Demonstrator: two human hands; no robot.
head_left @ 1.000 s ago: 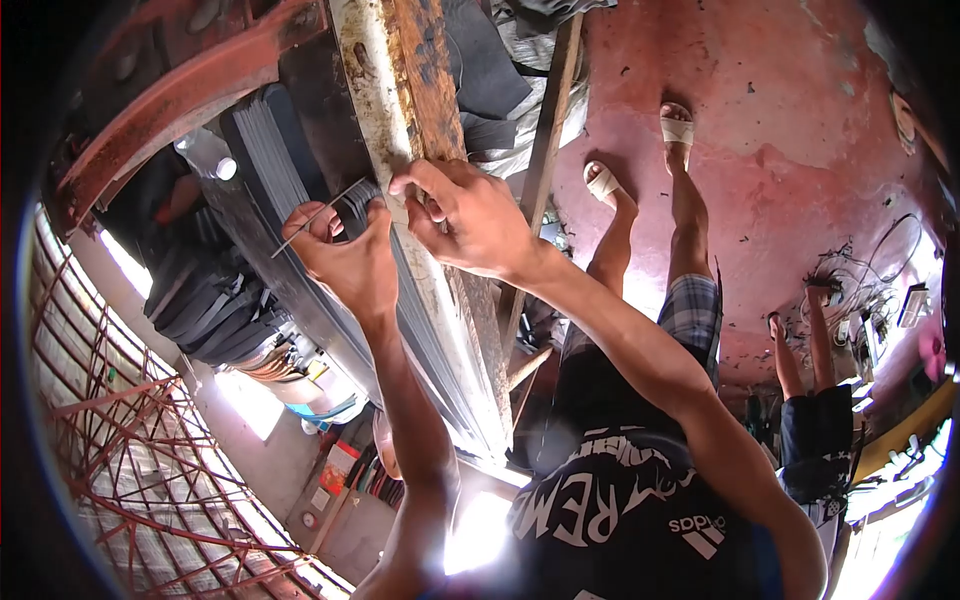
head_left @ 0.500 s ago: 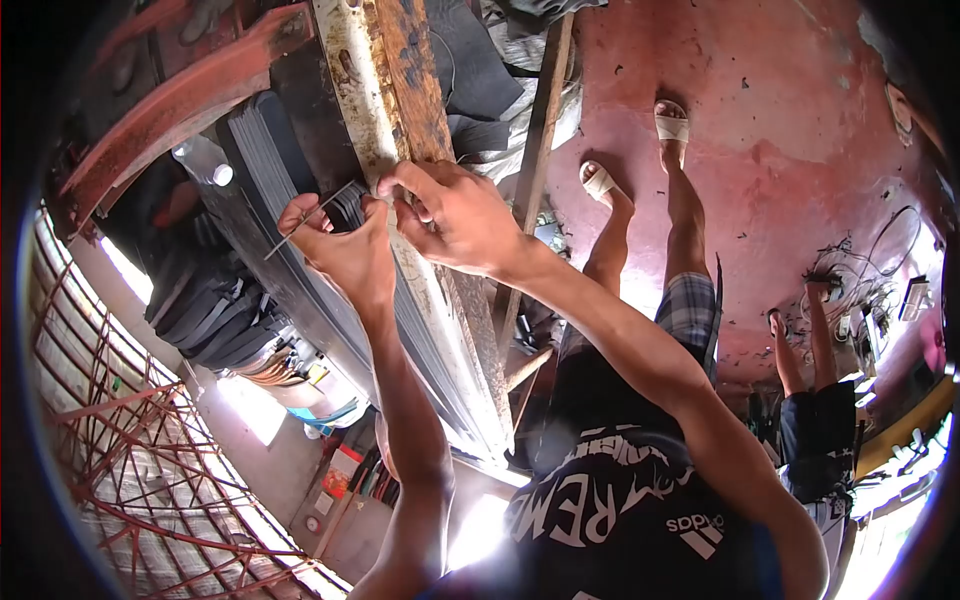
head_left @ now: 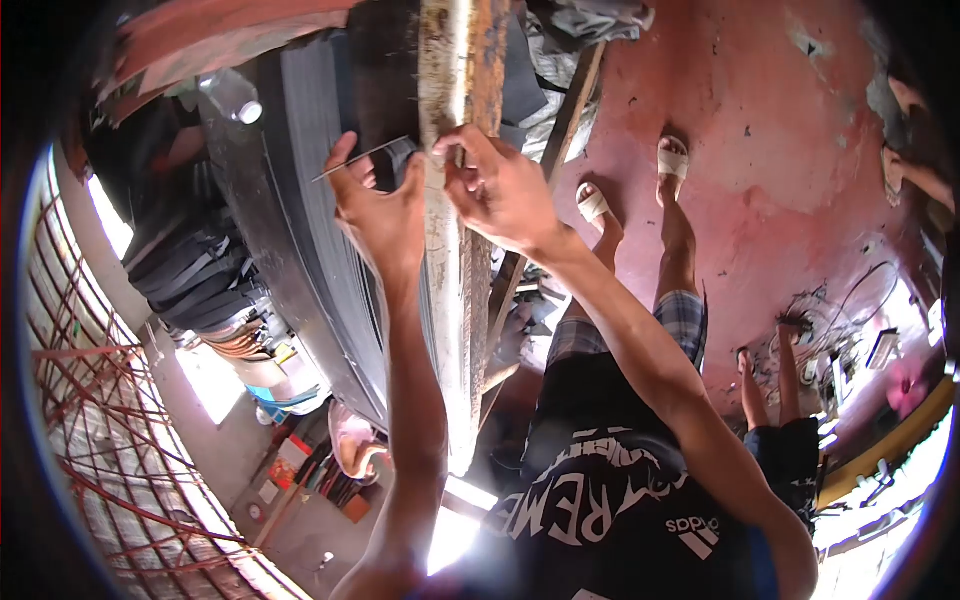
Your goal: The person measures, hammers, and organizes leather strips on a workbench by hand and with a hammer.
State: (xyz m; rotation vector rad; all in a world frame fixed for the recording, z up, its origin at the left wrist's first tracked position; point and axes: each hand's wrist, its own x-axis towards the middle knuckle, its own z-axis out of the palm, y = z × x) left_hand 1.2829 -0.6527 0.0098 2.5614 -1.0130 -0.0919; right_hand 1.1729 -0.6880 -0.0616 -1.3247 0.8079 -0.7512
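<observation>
— What takes up most of the view?

— The red concrete floor (head_left: 790, 130) on the right. Next to it, on the left, is a long stack of dark grey sheets (head_left: 305, 220) standing on edge, running from the top of the view down towards the middle.

— And the pale bar through the centre?

— A rusty, white-painted beam (head_left: 447, 300), lying right against the stack's right side. Both hands are up at its far end.

— Anyone else around?

— Another person's bare legs (head_left: 790, 375) stand on the floor well to the right, near a tangle of wires. The wearer's own white sandals (head_left: 671, 155) are nearer the beam. A red metal grid (head_left: 90, 470) fills the lower left, and a plastic bottle (head_left: 235, 95) lies beside the stack's far end.

— How are the hands?

— The left hand (head_left: 385, 215) is over the sheets, just left of the beam, with its fingers curled around a thin metal rod (head_left: 365, 156). The rod slants across the top of the hand, its upper end pointing at the beam.

— And the other?

— The right hand (head_left: 505, 195) is just to the beam's right. Its thumb and forefinger are pinched together against the beam's edge, with the other fingers folded. I can't tell whether anything small sits between them. The two hands are close, with only the beam between them.
</observation>
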